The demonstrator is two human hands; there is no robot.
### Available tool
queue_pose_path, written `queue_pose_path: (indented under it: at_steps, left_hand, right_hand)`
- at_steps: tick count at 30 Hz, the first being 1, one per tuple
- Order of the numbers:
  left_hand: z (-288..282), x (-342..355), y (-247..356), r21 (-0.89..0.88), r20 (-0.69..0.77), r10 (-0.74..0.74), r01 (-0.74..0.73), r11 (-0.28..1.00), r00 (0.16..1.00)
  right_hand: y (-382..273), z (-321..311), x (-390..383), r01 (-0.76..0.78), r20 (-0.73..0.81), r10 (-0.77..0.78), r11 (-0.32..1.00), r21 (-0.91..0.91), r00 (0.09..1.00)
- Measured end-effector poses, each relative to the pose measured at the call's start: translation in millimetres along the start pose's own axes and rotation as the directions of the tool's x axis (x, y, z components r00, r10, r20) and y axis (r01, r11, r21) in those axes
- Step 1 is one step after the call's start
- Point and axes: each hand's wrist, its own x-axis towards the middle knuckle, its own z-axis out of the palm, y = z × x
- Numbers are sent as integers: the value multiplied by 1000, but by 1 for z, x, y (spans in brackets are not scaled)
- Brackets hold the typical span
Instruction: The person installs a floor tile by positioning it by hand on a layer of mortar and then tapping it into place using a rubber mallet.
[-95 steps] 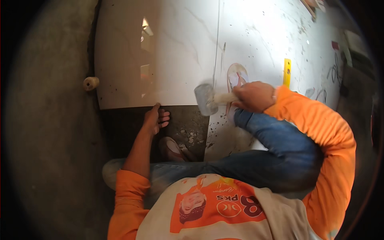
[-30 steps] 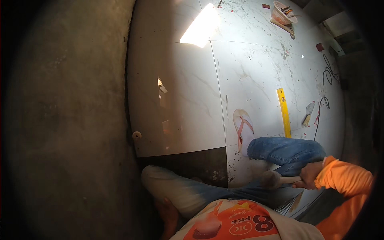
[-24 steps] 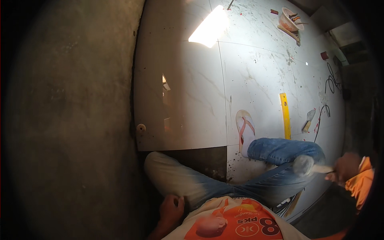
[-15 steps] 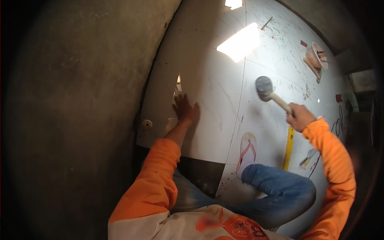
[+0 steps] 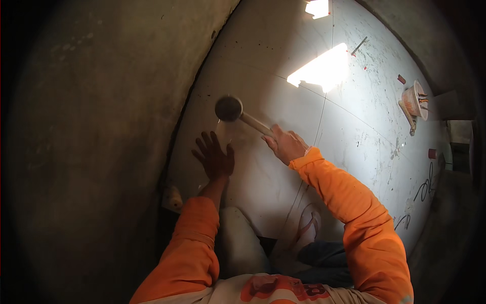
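My right hand (image 5: 288,143) is wrapped round the pale wooden handle of a rubber mallet (image 5: 229,108). The mallet's dark round head is over the shaded part of the large pale floor tiles (image 5: 253,177); whether it touches them I cannot tell. Just below the head, my left hand (image 5: 216,158) lies palm down on the tile, fingers spread, holding nothing. Thin joint lines run between the tiles to the right of both hands.
A rough grey wall (image 5: 101,111) borders the tiles on the left. A small pale round object (image 5: 173,198) sits beside my left forearm. At the far right are a bucket (image 5: 411,104) with tools in it and a dark cable (image 5: 425,187). My sandal (image 5: 308,228) is below.
My right hand has swung the mallet left, from the right-hand tiles to just beyond my left hand. The view has shifted; my right arm now covers where the yellow level lay.
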Motion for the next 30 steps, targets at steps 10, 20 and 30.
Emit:
queue_pose_path:
  at_steps: [10, 20, 30]
  left_hand:
    - [-8, -6, 12, 20, 122, -147, 146, 989, 982]
    - [-15, 4, 21, 126, 275, -189, 160, 979, 942]
    - [-8, -6, 24, 186, 319, -175, 120, 975, 932]
  right_hand:
    - [11, 39, -11, -366, 241, 369, 929, -59, 898]
    - [23, 18, 0, -117, 94, 103, 979, 167, 990]
    - [54, 9, -1, -222, 255, 205, 974, 42, 945]
